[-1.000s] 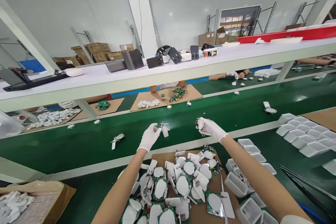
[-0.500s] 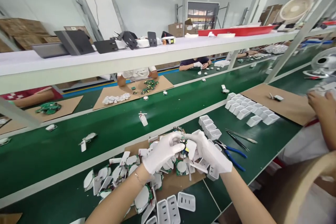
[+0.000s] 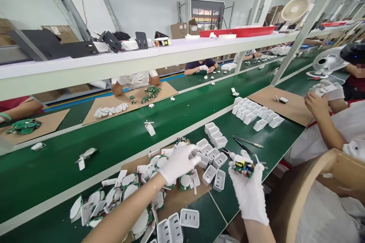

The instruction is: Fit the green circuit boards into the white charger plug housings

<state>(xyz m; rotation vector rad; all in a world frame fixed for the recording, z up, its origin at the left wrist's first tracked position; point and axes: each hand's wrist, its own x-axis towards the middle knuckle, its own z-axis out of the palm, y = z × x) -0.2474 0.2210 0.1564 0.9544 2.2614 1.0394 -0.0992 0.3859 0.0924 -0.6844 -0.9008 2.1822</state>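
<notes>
My right hand (image 3: 248, 193), in a white glove, is closed around a green circuit board (image 3: 242, 168) with a yellow part on top, held near the bench edge. My left hand (image 3: 179, 162), also gloved, is open with its fingers parted and curved, and nothing shows in it. It hovers over a heap of circuit boards with white covers (image 3: 131, 191), beside several small white plastic boxes (image 3: 212, 155). A pair of pliers, mostly hidden behind my right hand, and tweezers (image 3: 242, 145) lie just beyond that hand.
More white boxes (image 3: 251, 111) stand in rows farther right, near a cardboard sheet (image 3: 295, 102). A green conveyor belt (image 3: 119, 148) carries scattered parts. A shelf (image 3: 171, 55) runs above it. Other people sit across the belt and at right, near a fan (image 3: 327, 60).
My hands have parted. My right hand has moved right and nearer to me with the circuit board. My left hand has opened, and the camera view has turned rightward.
</notes>
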